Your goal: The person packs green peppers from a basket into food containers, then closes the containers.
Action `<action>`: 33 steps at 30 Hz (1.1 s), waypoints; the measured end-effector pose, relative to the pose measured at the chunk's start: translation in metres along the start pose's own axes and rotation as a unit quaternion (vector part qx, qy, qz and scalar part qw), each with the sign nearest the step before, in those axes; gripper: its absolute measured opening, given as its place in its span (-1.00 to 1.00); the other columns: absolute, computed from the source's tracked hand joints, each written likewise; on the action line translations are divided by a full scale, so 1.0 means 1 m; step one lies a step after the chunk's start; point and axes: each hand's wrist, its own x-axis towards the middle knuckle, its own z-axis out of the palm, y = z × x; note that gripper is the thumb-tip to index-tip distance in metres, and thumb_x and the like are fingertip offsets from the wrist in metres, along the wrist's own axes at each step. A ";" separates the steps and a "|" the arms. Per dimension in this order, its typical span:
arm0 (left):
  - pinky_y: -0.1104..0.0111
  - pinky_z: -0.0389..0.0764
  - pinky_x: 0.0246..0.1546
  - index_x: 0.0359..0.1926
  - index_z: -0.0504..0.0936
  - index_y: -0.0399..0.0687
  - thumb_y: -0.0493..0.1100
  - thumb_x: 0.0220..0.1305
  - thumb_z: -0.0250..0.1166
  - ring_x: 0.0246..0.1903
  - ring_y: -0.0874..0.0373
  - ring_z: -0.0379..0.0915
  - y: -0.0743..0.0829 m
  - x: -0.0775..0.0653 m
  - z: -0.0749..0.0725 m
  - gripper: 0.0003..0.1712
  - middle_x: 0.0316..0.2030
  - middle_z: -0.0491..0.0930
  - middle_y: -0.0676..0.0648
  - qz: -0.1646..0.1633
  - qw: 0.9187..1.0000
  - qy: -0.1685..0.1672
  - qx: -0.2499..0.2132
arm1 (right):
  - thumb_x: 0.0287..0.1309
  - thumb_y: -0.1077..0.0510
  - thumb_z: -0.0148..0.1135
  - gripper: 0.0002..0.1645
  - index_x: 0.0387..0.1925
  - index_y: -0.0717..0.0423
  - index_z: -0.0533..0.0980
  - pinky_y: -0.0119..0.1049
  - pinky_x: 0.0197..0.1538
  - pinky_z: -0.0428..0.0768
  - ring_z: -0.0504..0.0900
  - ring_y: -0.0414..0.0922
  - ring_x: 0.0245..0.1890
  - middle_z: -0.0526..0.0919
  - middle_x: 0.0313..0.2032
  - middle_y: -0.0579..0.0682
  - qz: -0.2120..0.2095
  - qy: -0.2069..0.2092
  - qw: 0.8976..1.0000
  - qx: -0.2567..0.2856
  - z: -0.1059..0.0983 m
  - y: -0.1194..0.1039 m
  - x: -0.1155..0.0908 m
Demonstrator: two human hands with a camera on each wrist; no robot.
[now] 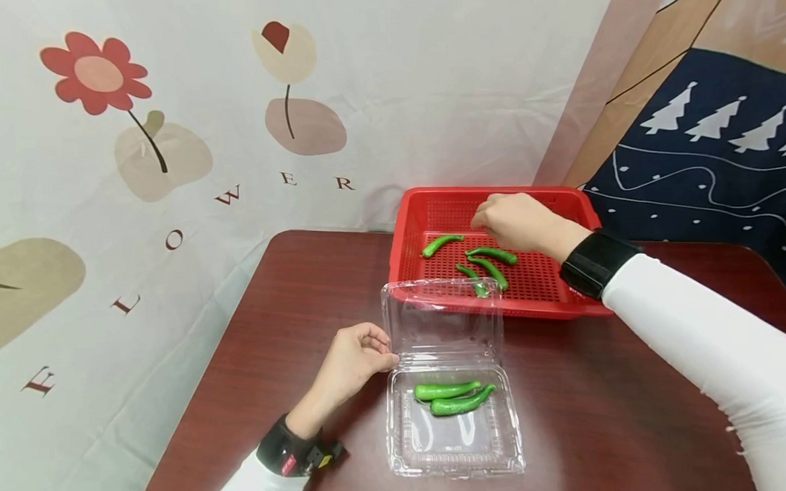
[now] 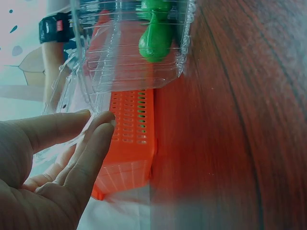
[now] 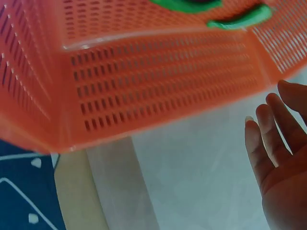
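Note:
A clear plastic clamshell box (image 1: 455, 456) lies on the table with its lid (image 1: 444, 327) raised toward the basket. Two green chili peppers (image 1: 462, 403) rest side by side inside its base. My left hand (image 1: 354, 359) pinches the box's left edge by the hinge, between thumb and fingertips. Over the red basket (image 1: 401, 238) hovers my right hand (image 1: 515, 219), palm down. Its fingers (image 3: 268, 127) are loosely extended and hold nothing in the right wrist view. Several green chili peppers (image 1: 494, 255) are scattered on the basket floor, left of and below that hand.
The dark red wooden table (image 1: 291, 299) carries everything. The raised lid overlaps the basket's front wall in the head view. Behind the table hangs a white cloth (image 1: 387, 79) with flower prints; a navy cloth (image 1: 709, 169) with trees hangs at right.

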 end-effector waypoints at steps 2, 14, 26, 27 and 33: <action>0.43 0.68 -0.42 -0.26 0.63 -0.32 -0.46 0.03 0.55 -0.48 0.16 0.64 0.001 0.000 0.000 -0.72 -0.48 0.64 -0.05 0.000 1.000 0.002 0.000 | 0.13 0.36 0.48 -0.72 -0.08 0.20 0.76 0.02 0.06 0.73 0.70 0.12 -0.03 0.79 -0.13 0.15 -0.006 -0.014 1.000 -0.002 0.008 0.002 0.000; 0.46 0.65 -0.43 -0.25 0.62 -0.36 -0.46 0.03 0.55 -0.50 0.20 0.62 0.003 0.004 -0.002 -0.71 -0.48 0.63 -0.07 0.009 1.000 -0.005 -0.004 | 0.07 0.53 0.43 -0.69 -0.27 0.10 0.78 -0.04 -0.12 0.73 0.64 0.11 -0.09 0.74 -0.20 0.09 -0.015 -0.116 0.993 -0.021 0.045 0.001 -0.013; 0.46 0.65 -0.43 -0.24 0.62 -0.38 -0.45 0.03 0.57 -0.49 0.17 0.63 0.003 0.005 -0.002 -0.70 -0.48 0.63 -0.08 0.003 1.000 -0.004 -0.004 | 0.13 0.40 0.49 -0.73 -0.45 -0.06 0.73 -0.12 -0.17 0.70 0.63 0.02 -0.15 0.73 -0.25 0.02 -0.014 -0.163 0.986 -0.023 0.056 -0.004 -0.005; 0.46 0.66 -0.43 -0.24 0.62 -0.37 -0.45 0.03 0.57 -0.49 0.17 0.63 0.003 0.005 -0.002 -0.70 -0.48 0.63 -0.08 0.003 1.000 -0.005 -0.006 | 0.12 0.39 0.50 -0.72 -0.50 -0.06 0.71 -0.13 -0.18 0.69 0.61 -0.01 -0.20 0.71 -0.29 -0.01 -0.018 -0.162 0.986 -0.024 0.056 -0.005 -0.004; 0.43 0.68 -0.42 -0.24 0.63 -0.37 -0.45 0.02 0.57 -0.49 0.16 0.64 0.002 0.005 -0.002 -0.70 -0.49 0.63 -0.08 0.003 1.000 -0.001 -0.008 | 0.12 0.39 0.49 -0.66 -0.60 -0.06 0.65 -0.09 -0.10 0.67 0.62 0.00 -0.22 0.71 -0.34 -0.01 -0.045 -0.156 0.986 -0.044 0.059 -0.008 -0.002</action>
